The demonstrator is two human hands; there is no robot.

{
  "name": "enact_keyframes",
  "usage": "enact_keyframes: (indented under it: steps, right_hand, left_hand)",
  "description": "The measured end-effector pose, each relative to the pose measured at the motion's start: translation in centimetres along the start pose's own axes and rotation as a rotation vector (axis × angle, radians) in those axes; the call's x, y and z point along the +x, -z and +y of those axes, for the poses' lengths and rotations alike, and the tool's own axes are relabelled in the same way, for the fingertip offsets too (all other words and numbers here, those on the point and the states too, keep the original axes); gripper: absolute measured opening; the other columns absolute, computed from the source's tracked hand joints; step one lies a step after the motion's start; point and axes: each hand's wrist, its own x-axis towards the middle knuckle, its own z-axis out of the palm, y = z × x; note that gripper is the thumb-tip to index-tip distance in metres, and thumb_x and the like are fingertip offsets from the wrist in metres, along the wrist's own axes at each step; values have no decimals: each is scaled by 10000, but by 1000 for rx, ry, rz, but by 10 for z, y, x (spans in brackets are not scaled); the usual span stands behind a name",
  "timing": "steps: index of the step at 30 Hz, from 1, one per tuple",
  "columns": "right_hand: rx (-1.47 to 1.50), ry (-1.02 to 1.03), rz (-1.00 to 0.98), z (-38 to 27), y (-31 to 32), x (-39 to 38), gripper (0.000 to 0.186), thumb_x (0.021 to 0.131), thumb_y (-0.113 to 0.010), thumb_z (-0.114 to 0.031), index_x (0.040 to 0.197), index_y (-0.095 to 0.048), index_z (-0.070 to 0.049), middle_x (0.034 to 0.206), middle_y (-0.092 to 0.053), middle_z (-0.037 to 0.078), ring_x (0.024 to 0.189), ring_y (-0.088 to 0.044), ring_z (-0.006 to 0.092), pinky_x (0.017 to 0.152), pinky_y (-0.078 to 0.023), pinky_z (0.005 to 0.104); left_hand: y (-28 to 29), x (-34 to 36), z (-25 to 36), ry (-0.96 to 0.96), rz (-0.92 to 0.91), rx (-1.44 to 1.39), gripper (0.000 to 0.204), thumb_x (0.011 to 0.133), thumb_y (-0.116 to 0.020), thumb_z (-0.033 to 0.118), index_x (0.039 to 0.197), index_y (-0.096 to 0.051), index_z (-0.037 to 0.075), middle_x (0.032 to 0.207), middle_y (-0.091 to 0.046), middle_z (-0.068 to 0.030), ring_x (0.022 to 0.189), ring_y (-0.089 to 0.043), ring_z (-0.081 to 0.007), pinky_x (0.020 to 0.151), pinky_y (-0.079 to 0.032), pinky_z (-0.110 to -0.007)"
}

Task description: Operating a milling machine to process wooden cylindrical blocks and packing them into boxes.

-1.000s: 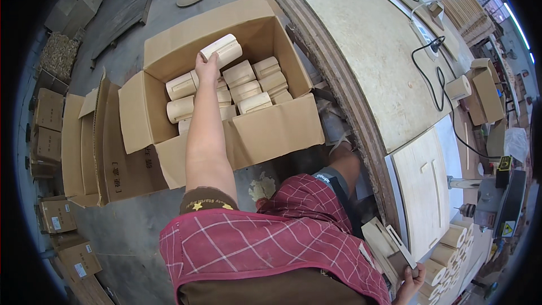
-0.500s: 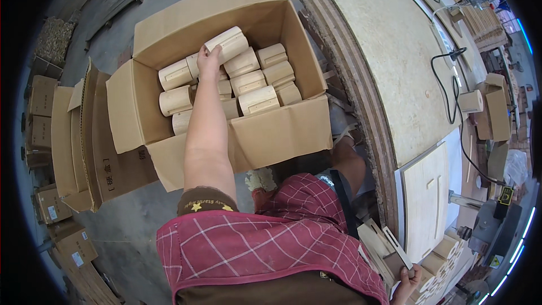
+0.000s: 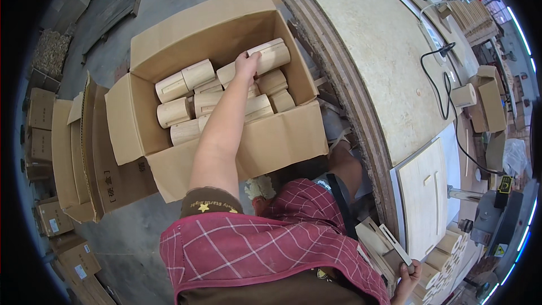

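Currently, left hand (image 3: 247, 68) is inside the box, fingers closed round the near end of a pale wooden cylinder (image 3: 274, 55). That cylinder sits at the box's far right corner, lying lengthwise on or right above other pieces; can't tell if it bears its full weight yet. Right hand (image 3: 407, 278) is low at the right, fingers curled at the end of a pale wooden strip (image 3: 395, 245); gripping or just resting, can't tell.

Step in hand looks like laying the cylinder into the box. Next move, as I judge it, calls for settling it against its neighbours, then loosening the fingers without knocking the row.

Materials: bare smooth light wood, rounded sides, long shallow groove cut along the held piece. Loose cylinders (image 3: 172, 112) fill the box in uneven rows, some grooved side up. Cardboard box (image 3: 282, 147) is plain brown, flaps folded outward. More cylinders are stacked (image 3: 435, 260) beside the right hand, round ends showing. Farther out: rough-edged layered workbench (image 3: 367, 39), a flat pale board (image 3: 420, 192) on it, one lone cylinder (image 3: 464, 96), folded cardboard (image 3: 121, 183) left of the box, grey concrete floor (image 3: 135, 248).
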Motion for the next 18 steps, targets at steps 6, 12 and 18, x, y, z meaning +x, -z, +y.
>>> enact_keyframes:
  steps: [6,12,18]
  right_hand:
    - [165,249,-21,28,-3,8,230,745,-662,-41,929,-527,-58,782,-553,-6,694,-504,66,645,-402,192]
    - [129,289,21,31,-6,6,238,739,-669,-51,930,-527,-58,766,-539,-15,674,-482,62,629,-379,187]
    - [209,196,23,36,-8,7,220,754,-628,5,940,-524,-51,764,-529,-20,698,-484,63,663,-394,190]
  left_hand:
    - [-8,20,-16,-152,274,310,503,717,-623,136,1173,-469,-9,1025,-556,-171,922,-559,-282,794,-451,-354]
    - [-1,-27,13,-349,-76,1173,721,692,-587,92,1327,-252,28,1259,-343,-273,1137,-403,-385,959,-363,-348]
    - [4,-92,5,-54,-531,1540,892,657,-655,487,1363,-234,141,1428,-151,-146,1299,-114,-408,993,-243,-560]
